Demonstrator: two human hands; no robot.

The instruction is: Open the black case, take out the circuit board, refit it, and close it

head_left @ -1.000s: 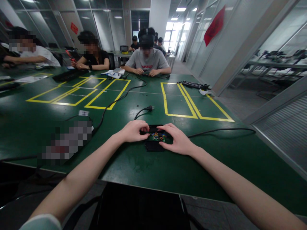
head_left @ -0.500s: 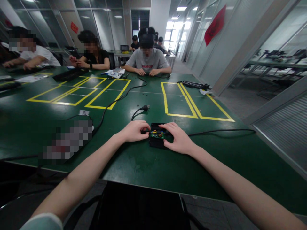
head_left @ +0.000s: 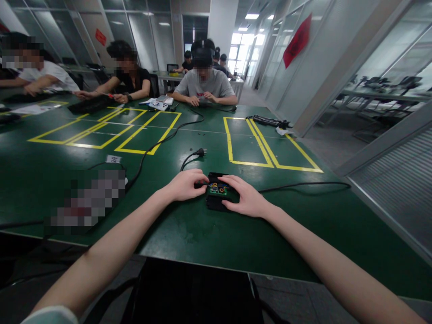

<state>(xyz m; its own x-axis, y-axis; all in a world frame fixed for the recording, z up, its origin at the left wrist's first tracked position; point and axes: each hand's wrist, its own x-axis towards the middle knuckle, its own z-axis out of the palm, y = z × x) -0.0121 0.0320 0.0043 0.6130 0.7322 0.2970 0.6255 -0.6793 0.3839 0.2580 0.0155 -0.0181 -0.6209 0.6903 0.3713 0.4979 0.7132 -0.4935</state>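
Note:
An opened black plastic case [head_left: 216, 203] lies on the green table, with a small green circuit board [head_left: 218, 191] in its middle. Copper-coloured ring coils show on the board. My left hand [head_left: 185, 185] is at the board's left end, thumb and fingers pinched on a short black cable [head_left: 201, 184]. From the right, my right hand [head_left: 245, 197] spans the case, thumb on its near half and fingers over its far half. That palm hides the case's right end. A black cord [head_left: 303, 185] runs rightward from behind this hand.
A black power plug [head_left: 200, 153] on its cord lies beyond my left hand. At left is a blurred-out object [head_left: 87, 200] beside a long cable [head_left: 143, 166]. Yellow tape [head_left: 251, 164] marks rectangles. A folded black stand [head_left: 270, 121] lies far right. Several people sit across the table.
The whole view has shifted slightly left. My right fingers have straightened a little over the case, and my left hand keeps its pinch. Across the table, a person in black has lowered their hands.

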